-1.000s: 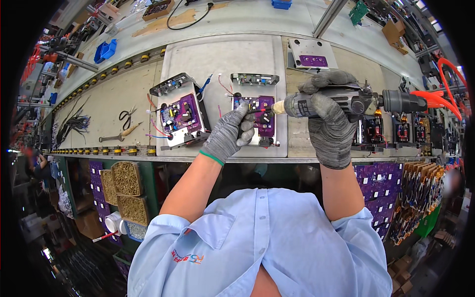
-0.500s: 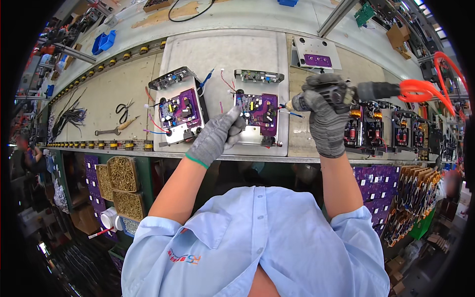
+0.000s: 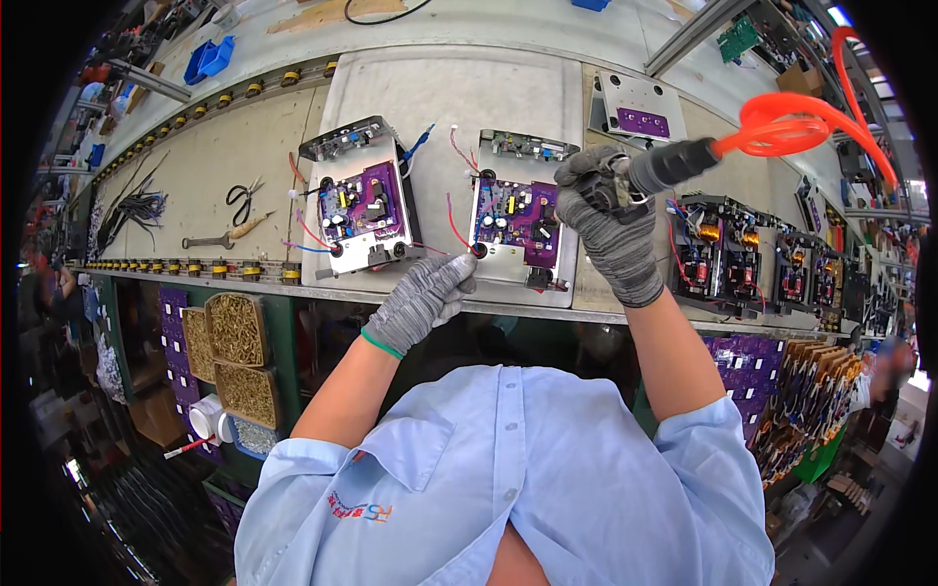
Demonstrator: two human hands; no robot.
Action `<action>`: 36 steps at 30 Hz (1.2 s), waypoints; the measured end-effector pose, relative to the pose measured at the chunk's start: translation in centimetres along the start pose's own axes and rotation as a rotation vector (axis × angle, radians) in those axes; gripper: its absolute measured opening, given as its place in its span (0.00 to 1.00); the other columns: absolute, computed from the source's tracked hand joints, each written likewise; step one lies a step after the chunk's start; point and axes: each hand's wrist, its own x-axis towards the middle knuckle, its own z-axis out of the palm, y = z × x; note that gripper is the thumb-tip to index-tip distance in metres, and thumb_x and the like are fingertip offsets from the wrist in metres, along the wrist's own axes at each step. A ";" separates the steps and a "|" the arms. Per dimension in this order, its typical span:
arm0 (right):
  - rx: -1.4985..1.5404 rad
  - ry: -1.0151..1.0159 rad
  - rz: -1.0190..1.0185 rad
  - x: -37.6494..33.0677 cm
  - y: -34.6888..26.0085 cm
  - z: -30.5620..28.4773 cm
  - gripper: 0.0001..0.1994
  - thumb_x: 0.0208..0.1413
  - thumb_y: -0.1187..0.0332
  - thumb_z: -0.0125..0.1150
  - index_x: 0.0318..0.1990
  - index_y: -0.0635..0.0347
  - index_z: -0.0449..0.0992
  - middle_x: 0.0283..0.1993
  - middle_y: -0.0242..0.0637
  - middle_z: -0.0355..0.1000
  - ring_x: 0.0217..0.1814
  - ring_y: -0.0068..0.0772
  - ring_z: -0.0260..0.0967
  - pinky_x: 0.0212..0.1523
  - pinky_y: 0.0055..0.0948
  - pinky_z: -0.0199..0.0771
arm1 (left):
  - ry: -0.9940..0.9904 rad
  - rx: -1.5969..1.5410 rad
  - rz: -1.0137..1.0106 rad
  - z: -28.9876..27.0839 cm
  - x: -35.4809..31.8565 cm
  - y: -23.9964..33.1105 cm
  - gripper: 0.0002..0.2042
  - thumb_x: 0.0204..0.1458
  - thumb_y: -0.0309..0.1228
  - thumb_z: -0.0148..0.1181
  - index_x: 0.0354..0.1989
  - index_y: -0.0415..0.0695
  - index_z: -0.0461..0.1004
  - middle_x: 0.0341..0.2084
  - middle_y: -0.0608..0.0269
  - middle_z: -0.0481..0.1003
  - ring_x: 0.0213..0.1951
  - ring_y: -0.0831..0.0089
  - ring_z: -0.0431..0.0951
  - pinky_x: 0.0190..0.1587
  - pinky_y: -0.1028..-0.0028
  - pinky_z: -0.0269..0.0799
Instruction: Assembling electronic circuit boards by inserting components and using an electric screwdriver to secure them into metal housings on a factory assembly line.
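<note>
In my gloved right hand [image 3: 618,230] is an air screwdriver [image 3: 672,166] with an orange coiled hose, its body slanting up to the right. The hand is at the right edge of a metal chassis [image 3: 504,256] carrying a purple circuit board [image 3: 520,217]; the tool's tip is hidden. My gloved left hand [image 3: 422,301] has its thumb and fingers pressed together at that chassis's near left corner. What they pinch, if anything, is too small to make out. To the left lies a second chassis [image 3: 376,244] with a similar purple board [image 3: 363,210].
Black-handled scissors [image 3: 239,203], a wrench [image 3: 207,240] and a bundle of dark cables [image 3: 132,215] lie on the bench at left. Trays of brass screws [image 3: 237,329] stand below the bench edge. Assembled units [image 3: 718,249] line the right side; a metal plate [image 3: 635,103] lies behind.
My left hand has drawn back from the board to the chassis's near left corner. My right hand has moved left with the screwdriver, which now tilts more steeply. The view has shifted slightly.
</note>
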 end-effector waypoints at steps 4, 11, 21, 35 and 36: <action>-0.042 -0.010 -0.012 -0.2 0.4 0.2 0.18 0.49 0.85 0.62 0.46 0.57 0.70 0.43 0.35 0.72 0.47 0.28 0.72 0.49 0.28 0.75 | -0.076 0.090 -0.004 0.6 0.1 0.4 0.20 0.59 0.49 0.58 0.31 0.41 0.74 0.19 0.72 0.66 0.15 0.86 0.60 0.16 0.82 0.56; -0.088 0.077 -0.053 -1.2 0.9 1.4 0.14 0.49 0.83 0.62 0.44 0.60 0.74 0.41 0.32 0.75 0.43 0.23 0.73 0.46 0.26 0.75 | -0.112 0.101 -0.016 1.2 -0.1 -0.5 0.14 0.60 0.44 0.60 0.33 0.45 0.71 0.22 0.72 0.68 0.16 0.88 0.59 0.16 0.85 0.55; 0.121 0.218 -0.190 0.5 -1.7 -5.4 0.16 0.51 0.82 0.65 0.48 0.60 0.75 0.43 0.34 0.76 0.40 0.23 0.72 0.40 0.27 0.78 | 0.130 0.265 -0.072 -5.1 -5.7 -6.2 0.18 0.60 0.47 0.58 0.36 0.41 0.72 0.22 0.72 0.66 0.18 0.84 0.61 0.17 0.82 0.55; -0.084 0.523 -0.004 -7.3 4.4 -7.4 0.19 0.53 0.79 0.65 0.53 0.57 0.71 0.43 0.30 0.74 0.33 0.19 0.68 0.29 0.22 0.72 | 0.809 0.788 0.216 -33.6 5.5 3.3 0.24 0.56 0.46 0.59 0.46 0.33 0.78 0.35 0.48 0.81 0.40 0.60 0.80 0.49 0.63 0.72; -0.106 0.535 0.000 -7.6 3.9 -6.4 0.19 0.54 0.79 0.65 0.52 0.57 0.72 0.43 0.29 0.74 0.32 0.18 0.68 0.29 0.22 0.72 | 0.730 0.919 0.140 -35.2 7.7 3.8 0.26 0.55 0.49 0.60 0.46 0.33 0.78 0.35 0.48 0.81 0.39 0.61 0.80 0.48 0.63 0.72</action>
